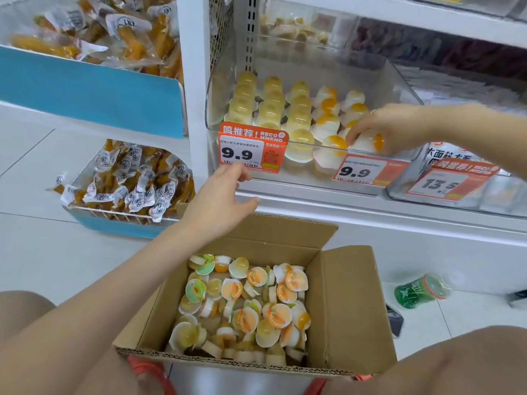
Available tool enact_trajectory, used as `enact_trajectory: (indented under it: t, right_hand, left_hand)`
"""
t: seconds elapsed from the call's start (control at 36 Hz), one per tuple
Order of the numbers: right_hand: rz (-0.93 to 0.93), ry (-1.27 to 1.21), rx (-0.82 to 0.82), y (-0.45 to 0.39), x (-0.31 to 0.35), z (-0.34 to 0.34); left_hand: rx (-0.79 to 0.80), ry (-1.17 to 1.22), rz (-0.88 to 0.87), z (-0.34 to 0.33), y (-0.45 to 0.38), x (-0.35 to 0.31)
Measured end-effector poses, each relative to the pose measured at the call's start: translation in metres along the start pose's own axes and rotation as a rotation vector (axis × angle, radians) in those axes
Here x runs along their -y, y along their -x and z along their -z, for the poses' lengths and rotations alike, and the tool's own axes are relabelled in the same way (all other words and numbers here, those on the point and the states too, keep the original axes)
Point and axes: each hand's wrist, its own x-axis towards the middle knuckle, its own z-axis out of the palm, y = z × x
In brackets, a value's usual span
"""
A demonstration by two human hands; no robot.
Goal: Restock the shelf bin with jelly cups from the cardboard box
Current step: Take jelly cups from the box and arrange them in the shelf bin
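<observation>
**Jelly cups in the shelf bin and cardboard box, head view**

Jelly cups (299, 109) stand dome-up in rows inside the clear shelf bin (216, 109), the left rows pale yellow, the right rows white with an orange centre. We see the right hand (379, 129) reaching in from the right over the bin's front edge, its fingers curled around one white-and-orange jelly cup (369, 141) at the front right of the bin, just beside the last cup of that row. The left hand (228, 195) hangs in front of the shelf, just below the orange 9.9 price tag (251, 151) clipped to the bin's front; its fingers are relaxed and slightly bent, and it holds nothing. We cannot tell whether its fingertips touch the tag.

Below, the open cardboard box (348, 303) sits on the tiled floor (57, 246) between our knees, flaps raised, with a loose heap of jelly cups (245, 303) lying at all angles in it, some with orange lids, some with green.

A second 9.9 tag (360, 171) and a 13.5 tag (447, 181) hang further right. A green bottle (419, 292) lies on the floor to the right of the box. Bins of yellow packaged snacks (128, 181) fill the racks at left.
</observation>
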Motion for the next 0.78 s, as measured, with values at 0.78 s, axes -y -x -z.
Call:
enact_trajectory:
  t: [0.78]
  right_hand:
    - [-0.008,-0.064,0.050,-0.028,-0.028,-0.034]
  left_hand:
    - [0.005,0.140,0.028,-0.016,-0.021,-0.017]
